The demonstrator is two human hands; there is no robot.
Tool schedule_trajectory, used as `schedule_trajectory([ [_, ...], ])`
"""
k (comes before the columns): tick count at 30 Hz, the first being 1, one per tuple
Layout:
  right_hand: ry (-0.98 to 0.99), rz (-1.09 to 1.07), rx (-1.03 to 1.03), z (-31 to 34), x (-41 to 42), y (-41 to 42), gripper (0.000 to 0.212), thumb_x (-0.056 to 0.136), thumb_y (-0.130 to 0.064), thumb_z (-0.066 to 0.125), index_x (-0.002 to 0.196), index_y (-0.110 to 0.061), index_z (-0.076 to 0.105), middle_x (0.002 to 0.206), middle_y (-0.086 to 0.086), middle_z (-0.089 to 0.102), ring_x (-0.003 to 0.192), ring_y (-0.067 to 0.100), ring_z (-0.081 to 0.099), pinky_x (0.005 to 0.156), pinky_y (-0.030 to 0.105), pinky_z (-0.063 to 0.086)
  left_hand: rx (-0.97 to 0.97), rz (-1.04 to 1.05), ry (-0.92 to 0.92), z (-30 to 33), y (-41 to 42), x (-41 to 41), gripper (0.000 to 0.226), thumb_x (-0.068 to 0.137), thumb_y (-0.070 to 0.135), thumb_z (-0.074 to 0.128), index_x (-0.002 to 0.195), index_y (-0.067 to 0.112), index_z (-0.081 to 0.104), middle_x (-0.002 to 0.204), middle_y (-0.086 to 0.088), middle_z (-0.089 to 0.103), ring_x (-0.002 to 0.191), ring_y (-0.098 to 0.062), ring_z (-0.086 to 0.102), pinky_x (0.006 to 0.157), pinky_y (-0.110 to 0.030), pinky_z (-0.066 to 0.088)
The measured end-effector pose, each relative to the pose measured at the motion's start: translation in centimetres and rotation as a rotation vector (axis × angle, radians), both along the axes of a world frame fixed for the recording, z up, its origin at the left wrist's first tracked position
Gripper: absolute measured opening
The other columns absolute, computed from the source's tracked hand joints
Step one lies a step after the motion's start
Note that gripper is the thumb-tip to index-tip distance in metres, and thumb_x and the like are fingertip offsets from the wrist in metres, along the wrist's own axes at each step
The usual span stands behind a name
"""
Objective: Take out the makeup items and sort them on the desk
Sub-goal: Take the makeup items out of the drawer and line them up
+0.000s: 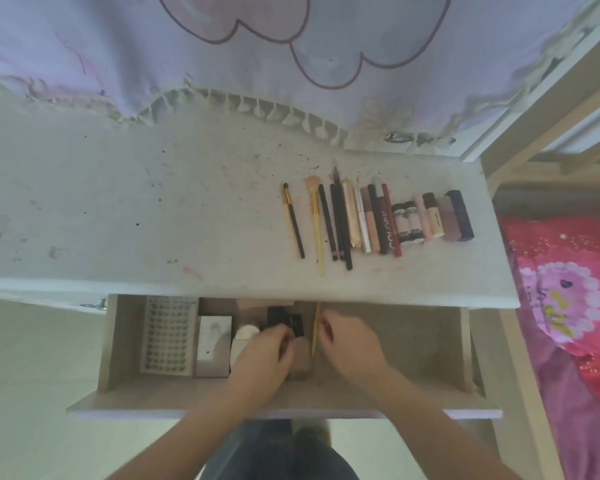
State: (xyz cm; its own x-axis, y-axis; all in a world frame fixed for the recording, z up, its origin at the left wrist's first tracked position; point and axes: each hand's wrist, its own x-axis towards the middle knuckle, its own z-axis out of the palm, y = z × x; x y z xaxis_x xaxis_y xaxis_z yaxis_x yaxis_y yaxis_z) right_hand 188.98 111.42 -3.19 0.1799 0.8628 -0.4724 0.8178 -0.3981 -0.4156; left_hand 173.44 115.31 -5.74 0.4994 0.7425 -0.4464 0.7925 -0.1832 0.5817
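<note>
Both hands were down in the open drawer, with a thin yellow stick standing between them and nearest the right.

The right hand (347, 344) had its fingers curled at the yellow stick (315, 329), apparently pinching it, though blur kept that from being certain; the stick's long axis ran front to back, pointing away toward the bench (153, 209). The left hand (264, 358), just beside it, curled over a small black item (284, 322), grip unclear. Left of them in the drawer (395, 341) lay a pale round-topped jar (246, 332), a white box (213, 344) and a dimpled tray (168, 336). Straight ahead and to the right on the stained white bench, brushes, pencils and tubes lay in a row (378, 220), all parallel front to back, with bare surface to its left. A pink bedcover (568, 299) showed at the right.
</note>
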Motion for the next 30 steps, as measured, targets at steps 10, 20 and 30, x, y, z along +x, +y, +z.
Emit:
schedule_trajectory([
  [10,-0.059,-0.23,-0.192,-9.6,0.3,1.0,0.026,0.099,-0.018,0.036,0.12,-0.009,0.05,0.117,0.014,0.06,0.104,0.031,0.061,0.087,0.039,0.052,0.093,-0.057,0.494,-4.9,-1.7,4.9,0.032,0.095,0.016,0.046,0.125,0.006,0.05,0.13,-0.012,0.042,0.112,-0.027,0.052,0.082,-0.035,0.049],
  [20,-0.133,-0.189,-0.167,-3.4,5.3,-3.5,0.023,0.097,-0.025,0.044,0.114,-0.009,0.047,0.104,0.012,0.062,0.097,0.031,0.062,0.068,0.03,0.04,0.027,-0.126,0.375,-4.2,-2.5,6.5,0.031,0.096,0.025,0.047,0.123,0.011,0.043,0.12,-0.013,0.056,0.108,-0.029,0.056,0.083,-0.037,0.045],
  [30,0.01,0.025,0.101,8.8,3.1,1.4,0.011,0.098,-0.029,0.045,0.106,-0.022,0.047,0.087,-0.005,0.059,0.071,0.01,0.055,0.062,0.018,0.04,-0.012,0.23,-0.323,9.3,2.6,-1.5,0.029,0.084,0.019,0.068,0.104,0.029,0.051,0.094,0.011,0.061,0.082,-0.006,0.058,0.067,-0.012,0.042],
])
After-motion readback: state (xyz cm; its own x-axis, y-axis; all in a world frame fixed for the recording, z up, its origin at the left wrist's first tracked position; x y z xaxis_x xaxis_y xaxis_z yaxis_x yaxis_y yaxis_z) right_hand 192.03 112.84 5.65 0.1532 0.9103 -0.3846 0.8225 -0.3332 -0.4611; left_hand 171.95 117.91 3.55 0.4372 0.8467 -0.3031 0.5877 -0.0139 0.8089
